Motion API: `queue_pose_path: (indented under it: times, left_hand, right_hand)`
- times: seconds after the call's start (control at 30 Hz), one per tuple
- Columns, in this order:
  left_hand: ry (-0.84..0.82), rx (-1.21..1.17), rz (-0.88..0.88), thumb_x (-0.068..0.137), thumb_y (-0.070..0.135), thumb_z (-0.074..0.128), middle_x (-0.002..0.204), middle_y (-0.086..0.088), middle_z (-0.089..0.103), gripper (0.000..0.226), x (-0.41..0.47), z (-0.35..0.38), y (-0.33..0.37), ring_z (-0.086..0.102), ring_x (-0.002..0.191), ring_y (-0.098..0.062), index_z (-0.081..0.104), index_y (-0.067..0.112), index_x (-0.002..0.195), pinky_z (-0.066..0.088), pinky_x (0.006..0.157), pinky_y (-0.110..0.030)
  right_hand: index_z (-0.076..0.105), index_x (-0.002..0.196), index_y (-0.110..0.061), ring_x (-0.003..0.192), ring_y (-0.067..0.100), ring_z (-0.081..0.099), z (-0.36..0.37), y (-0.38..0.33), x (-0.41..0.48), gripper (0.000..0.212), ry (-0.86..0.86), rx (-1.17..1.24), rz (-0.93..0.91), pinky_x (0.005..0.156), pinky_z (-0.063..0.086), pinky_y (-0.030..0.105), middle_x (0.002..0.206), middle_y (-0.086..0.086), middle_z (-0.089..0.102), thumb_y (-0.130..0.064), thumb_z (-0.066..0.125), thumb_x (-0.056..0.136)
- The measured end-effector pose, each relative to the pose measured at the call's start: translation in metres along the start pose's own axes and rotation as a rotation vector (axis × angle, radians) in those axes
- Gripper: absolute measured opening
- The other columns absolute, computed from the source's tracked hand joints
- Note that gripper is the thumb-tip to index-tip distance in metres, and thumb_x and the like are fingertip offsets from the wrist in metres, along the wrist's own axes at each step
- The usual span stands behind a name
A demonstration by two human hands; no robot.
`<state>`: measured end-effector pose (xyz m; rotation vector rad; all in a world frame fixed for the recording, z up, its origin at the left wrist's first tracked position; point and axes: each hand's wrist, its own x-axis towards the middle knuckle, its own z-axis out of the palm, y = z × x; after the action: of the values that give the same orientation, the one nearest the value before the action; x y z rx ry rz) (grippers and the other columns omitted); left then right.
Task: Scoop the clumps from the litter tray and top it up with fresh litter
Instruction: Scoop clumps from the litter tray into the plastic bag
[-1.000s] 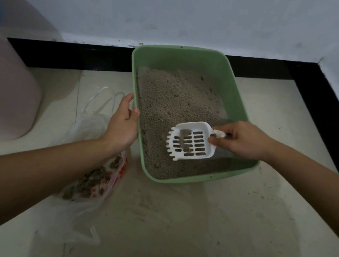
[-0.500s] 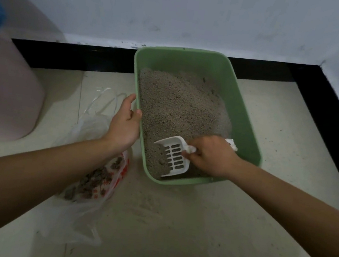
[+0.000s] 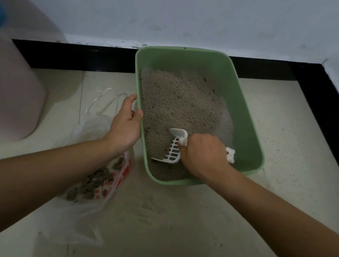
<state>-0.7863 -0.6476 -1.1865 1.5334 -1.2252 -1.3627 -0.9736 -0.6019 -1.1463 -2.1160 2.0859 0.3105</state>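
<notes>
You are digging in the near corner of the green litter tray point(image 3: 250, 128), which is sitting on the floor by the wall. Your right hand point(image 3: 204, 152) is gripping the white scoop point(image 3: 173, 153), fingers curled tight round its handle. Its edge is down in the grey litter point(image 3: 181, 99). Your left hand point(image 3: 125, 122) is holding the tray's left rim. Push slow and deep, lift level, then shake gently so clean grains are falling back before you tip clumps into the plastic bag point(image 3: 92, 183).
</notes>
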Motion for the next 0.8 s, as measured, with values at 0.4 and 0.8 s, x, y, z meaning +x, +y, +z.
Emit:
queue_pose_path:
  times: [0.4,0.8]
  left_hand:
    - [-0.005,0.011,-0.053,0.104,0.026,0.036,0.111,-0.008,0.068,0.042,0.001,0.0,0.003,0.067,0.1,-0.023,0.028,0.035,0.144,0.052,0.095,-0.048]
    - [-0.023,0.043,-0.072,0.106,0.014,0.033,0.119,-0.024,0.056,0.046,-0.016,0.0,0.03,0.051,0.092,-0.008,0.021,0.022,0.15,0.045,0.084,-0.034]
  right_hand:
    - [0.064,0.105,-0.015,0.089,0.026,0.061,0.024,0.012,0.063,0.019,0.404,-0.174,-0.255,0.081,0.037,0.038,0.098,0.007,0.067,-0.025,0.05,0.098]
    - [0.067,0.123,-0.014,0.077,0.025,0.061,0.038,0.077,0.042,0.048,0.236,0.159,-0.68,0.073,0.034,0.032,0.085,0.004,0.066,-0.046,0.043,0.096]
